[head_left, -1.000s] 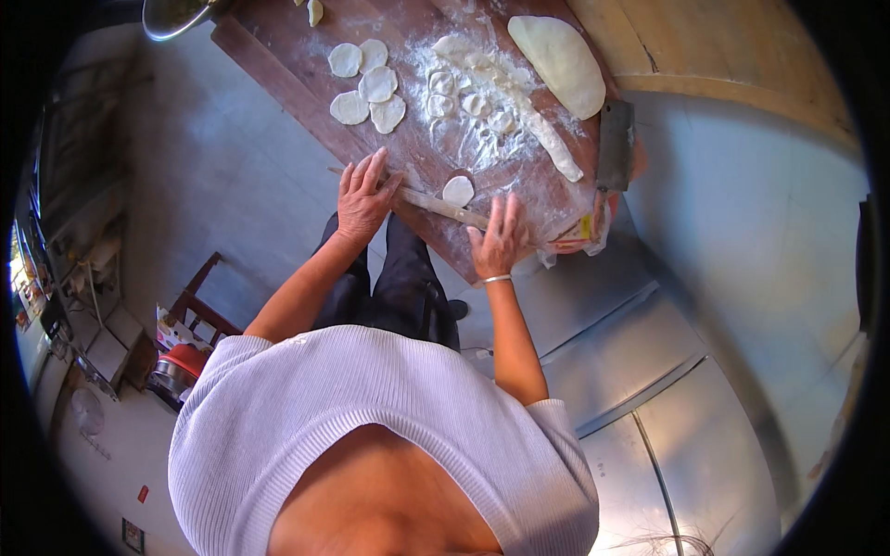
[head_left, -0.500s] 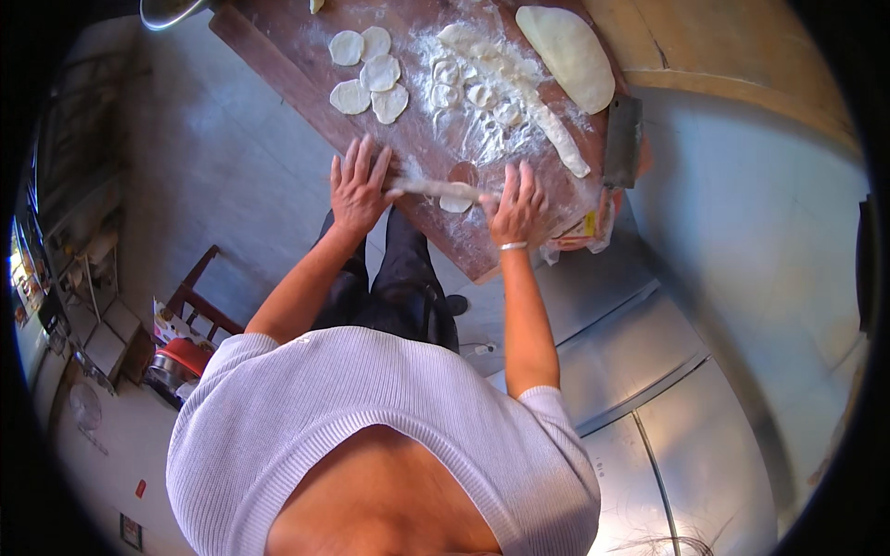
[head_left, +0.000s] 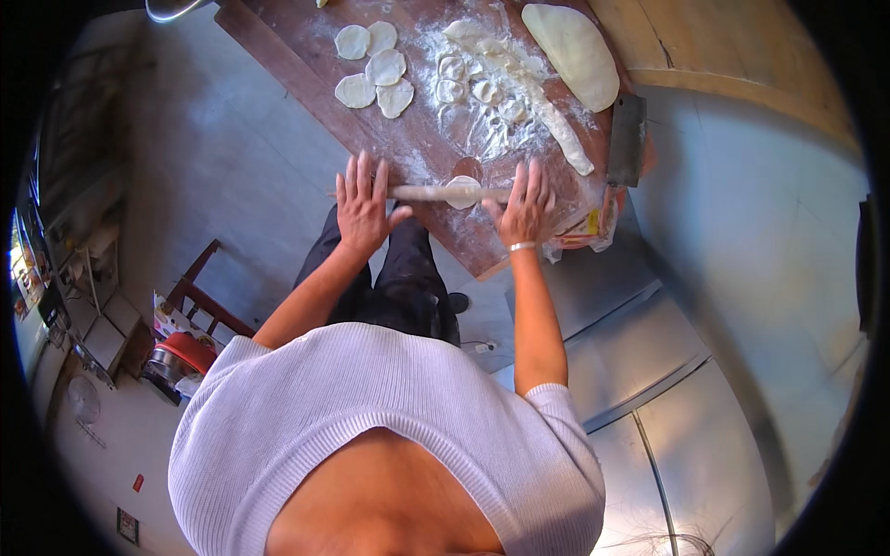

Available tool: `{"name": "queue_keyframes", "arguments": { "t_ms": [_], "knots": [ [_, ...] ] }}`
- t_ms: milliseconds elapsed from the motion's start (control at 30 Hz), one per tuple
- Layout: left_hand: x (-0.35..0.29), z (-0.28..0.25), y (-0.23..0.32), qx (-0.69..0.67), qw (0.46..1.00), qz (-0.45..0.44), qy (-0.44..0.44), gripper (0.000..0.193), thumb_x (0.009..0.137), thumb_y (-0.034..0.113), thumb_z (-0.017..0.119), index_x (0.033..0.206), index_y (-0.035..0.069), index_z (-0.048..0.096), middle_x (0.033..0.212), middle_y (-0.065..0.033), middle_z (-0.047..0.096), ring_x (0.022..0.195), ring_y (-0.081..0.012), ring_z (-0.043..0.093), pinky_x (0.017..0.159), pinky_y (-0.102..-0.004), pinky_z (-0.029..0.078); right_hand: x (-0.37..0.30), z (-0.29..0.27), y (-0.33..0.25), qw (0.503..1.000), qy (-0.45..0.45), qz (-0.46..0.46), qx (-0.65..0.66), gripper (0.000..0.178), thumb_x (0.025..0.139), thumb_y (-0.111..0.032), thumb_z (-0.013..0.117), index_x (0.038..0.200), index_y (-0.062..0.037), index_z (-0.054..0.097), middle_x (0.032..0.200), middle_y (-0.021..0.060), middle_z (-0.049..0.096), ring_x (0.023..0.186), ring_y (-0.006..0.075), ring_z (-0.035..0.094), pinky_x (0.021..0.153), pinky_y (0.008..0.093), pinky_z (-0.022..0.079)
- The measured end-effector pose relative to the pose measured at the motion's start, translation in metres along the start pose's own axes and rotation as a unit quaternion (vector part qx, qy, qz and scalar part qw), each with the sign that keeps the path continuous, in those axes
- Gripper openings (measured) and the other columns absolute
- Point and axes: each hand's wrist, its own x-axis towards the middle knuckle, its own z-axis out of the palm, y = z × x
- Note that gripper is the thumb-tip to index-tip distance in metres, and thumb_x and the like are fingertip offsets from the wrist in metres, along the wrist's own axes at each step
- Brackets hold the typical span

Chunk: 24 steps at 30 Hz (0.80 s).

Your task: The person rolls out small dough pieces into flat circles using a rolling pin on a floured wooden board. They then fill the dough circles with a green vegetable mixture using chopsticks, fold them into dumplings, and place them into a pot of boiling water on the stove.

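Note:
Both palms lie over a thin rolling pin (head_left: 422, 193), one at each end, fingers stretched out rather than wrapped round it. My left hand (head_left: 362, 204) is at the board's near left edge, and my right hand (head_left: 525, 211) is farther right. Between them the pin crosses a small round dough wrapper (head_left: 464, 203), hiding its middle. Several rolled wrappers (head_left: 385, 68) lie farther left on the wooden board (head_left: 278, 51). Small floured dough pieces (head_left: 485, 91) sit by a dough rope (head_left: 563, 132). A large folded-looking slab of dough (head_left: 575, 57) is at the back right.
A cleaver (head_left: 626, 139) lies at the board's right edge, with a plastic package (head_left: 593, 225) below it. Part of a metal bowl (head_left: 171, 7) shows at the far left. A metal cabinet (head_left: 640, 361) stands right of me, and a dark red chair (head_left: 199, 287) is at left.
The pin has turned from a slant to nearly level and now crosses the wrapper's middle. My left hand has shifted slightly toward me; the right has moved a little to the right.

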Motion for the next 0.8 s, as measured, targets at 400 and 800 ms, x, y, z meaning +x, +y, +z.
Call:
{"name": "queue_keyframes", "arguments": {
  "t_ms": [400,800],
  "knots": [
    [0.004,-0.002,-0.011,0.010,0.998,0.054,-0.035,0.100,0.069,0.055,0.075,0.150,0.007,0.040,0.159,-0.0184,0.031,0.147,-0.0386,0.027,0.116,-0.0607,0.023,-0.017,-0.003,-0.004,1.000,-0.002,0.005,-0.021,0.094,0.086,-0.079,0.041,0.143,-0.0049,0.045,0.150,0.0166,0.041,0.137,0.0377,0.039,0.106,0.0567,0.030],
    [0.060,0.001,-0.017,0.042,0.997,0.043,0.042,0.084,0.082,0.065,0.060,0.148,0.014,0.047,0.159,-0.0151,0.031,0.147,-0.0346,0.028,0.116,-0.0578,0.023,0.013,0.002,-0.020,0.994,0.063,0.083,0.038,0.087,0.091,-0.074,0.039,0.143,-0.0052,0.045,0.149,0.0190,0.041,0.134,0.0394,0.042,0.104,0.0574,0.033]
  ]
}}
